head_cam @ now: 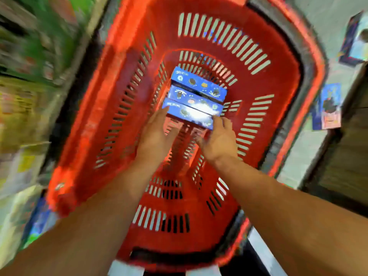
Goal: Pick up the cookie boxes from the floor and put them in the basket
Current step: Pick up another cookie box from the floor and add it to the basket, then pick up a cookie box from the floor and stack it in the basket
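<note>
A red slotted plastic basket (99,108) fills the view from above. Three blue cookie boxes lie side by side on its bottom: the far box (199,83), the middle box (194,100) and the near box (189,113). Both my hands reach down into the basket. My left hand (157,134) touches the near box's left end with its fingertips. My right hand (217,138) has its fingers at the near box's right end. The image is blurred, so I cannot tell whether the near box is gripped or only touched.
Two more blue cookie boxes lie on the grey floor right of the basket, one at mid height (328,106) and one at the top right (354,38). Blurred store shelves (23,76) stand at the left. A dark wooden unit (350,146) is at the right.
</note>
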A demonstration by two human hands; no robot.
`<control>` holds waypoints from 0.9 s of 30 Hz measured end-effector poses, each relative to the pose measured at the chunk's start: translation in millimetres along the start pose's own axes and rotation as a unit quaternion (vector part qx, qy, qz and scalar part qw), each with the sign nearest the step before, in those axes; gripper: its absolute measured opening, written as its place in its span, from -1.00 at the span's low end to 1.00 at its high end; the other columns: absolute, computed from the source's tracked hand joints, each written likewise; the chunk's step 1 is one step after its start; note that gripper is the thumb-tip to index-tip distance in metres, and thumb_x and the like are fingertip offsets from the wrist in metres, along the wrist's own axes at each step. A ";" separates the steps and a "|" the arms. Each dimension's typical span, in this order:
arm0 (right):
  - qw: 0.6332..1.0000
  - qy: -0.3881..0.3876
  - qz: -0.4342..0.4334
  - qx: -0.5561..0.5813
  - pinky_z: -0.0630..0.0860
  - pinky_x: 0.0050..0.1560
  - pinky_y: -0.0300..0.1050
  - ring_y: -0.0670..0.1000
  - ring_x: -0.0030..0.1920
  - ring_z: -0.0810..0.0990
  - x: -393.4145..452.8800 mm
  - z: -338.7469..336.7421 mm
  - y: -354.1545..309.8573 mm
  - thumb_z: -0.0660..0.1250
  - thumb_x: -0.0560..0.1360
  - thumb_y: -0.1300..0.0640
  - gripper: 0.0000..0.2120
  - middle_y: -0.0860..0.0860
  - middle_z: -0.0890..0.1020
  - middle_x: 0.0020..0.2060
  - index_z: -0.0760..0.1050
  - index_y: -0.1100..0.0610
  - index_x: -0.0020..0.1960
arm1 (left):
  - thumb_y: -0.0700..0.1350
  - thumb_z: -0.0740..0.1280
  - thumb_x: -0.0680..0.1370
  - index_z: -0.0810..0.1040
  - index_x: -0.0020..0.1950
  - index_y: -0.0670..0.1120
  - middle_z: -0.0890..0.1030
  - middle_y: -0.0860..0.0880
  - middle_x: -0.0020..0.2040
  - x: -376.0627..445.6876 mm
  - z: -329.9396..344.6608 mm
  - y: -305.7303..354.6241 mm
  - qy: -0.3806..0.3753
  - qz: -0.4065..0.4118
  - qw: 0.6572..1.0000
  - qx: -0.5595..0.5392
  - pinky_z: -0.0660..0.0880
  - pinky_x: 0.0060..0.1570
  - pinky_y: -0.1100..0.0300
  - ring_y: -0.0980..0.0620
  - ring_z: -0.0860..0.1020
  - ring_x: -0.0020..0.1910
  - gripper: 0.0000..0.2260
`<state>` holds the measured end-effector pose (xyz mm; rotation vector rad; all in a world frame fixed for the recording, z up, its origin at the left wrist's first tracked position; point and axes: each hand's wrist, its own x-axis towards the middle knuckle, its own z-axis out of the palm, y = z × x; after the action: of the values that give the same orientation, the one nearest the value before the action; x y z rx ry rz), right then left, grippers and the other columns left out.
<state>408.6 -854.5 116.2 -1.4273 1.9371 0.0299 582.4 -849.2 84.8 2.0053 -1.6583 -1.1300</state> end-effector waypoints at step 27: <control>0.996 0.066 -0.017 0.050 0.27 0.43 -0.02 0.12 0.46 0.23 -336.7 -394.7 134.8 0.38 0.47 -0.11 -0.25 0.07 0.23 0.50 0.16 0.10 0.53 | -0.02 0.41 0.50 0.35 0.45 -0.12 0.42 -0.08 0.42 -281.5 -111.0 465.6 -0.073 0.134 0.984 0.091 0.22 0.37 0.19 -0.03 0.36 0.41 -0.44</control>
<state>130.8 -689.0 543.6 -1.4270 1.9910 -0.1792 336.4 -748.6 572.3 1.7629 -2.1004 -1.0838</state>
